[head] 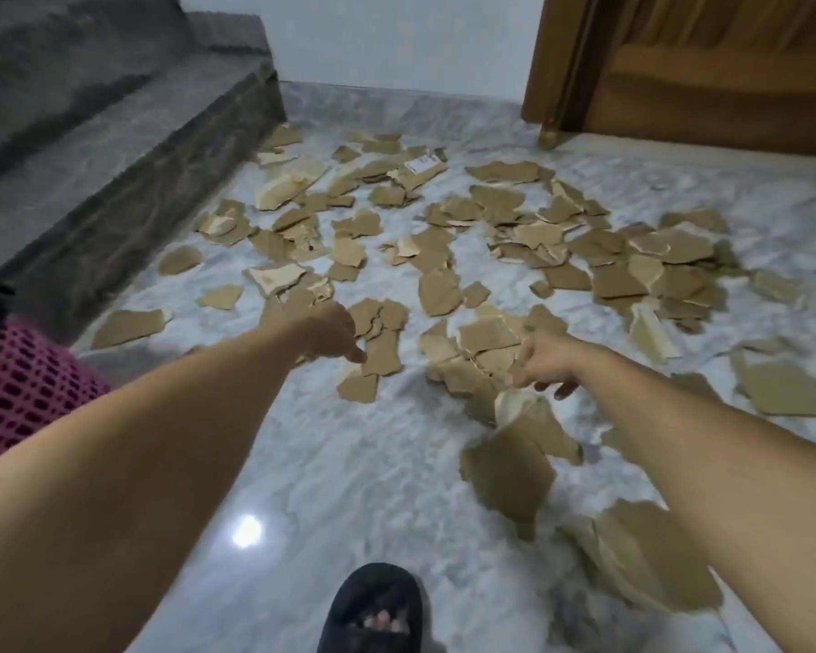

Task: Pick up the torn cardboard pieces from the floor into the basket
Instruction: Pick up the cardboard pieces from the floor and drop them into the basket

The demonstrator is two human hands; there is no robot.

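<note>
Head view: both bare arms reach forward and down over a pale marbled floor (349, 464) strewn with torn cardboard pieces (491, 228). The pieces spread from near the grey steps (114, 110) on the left across to the wooden door (703, 63) at upper right, thickest in the middle and right. The left hand (330, 329) is curled over the scraps, one fingertip pointing down just beside a piece (381, 353); whether it grips anything I cannot tell. The right hand (545, 362) has its fingers loosely bent and partly spread, touching the top edge of a large piece (509, 468) that hangs tilted and blurred below it; whether it is pinched I cannot tell. More big pieces (646, 558) lie under the right forearm. A pink mesh basket (24, 384) shows at the left edge, beside the left arm. A foot in a black slipper (373, 610) stands at the bottom
</note>
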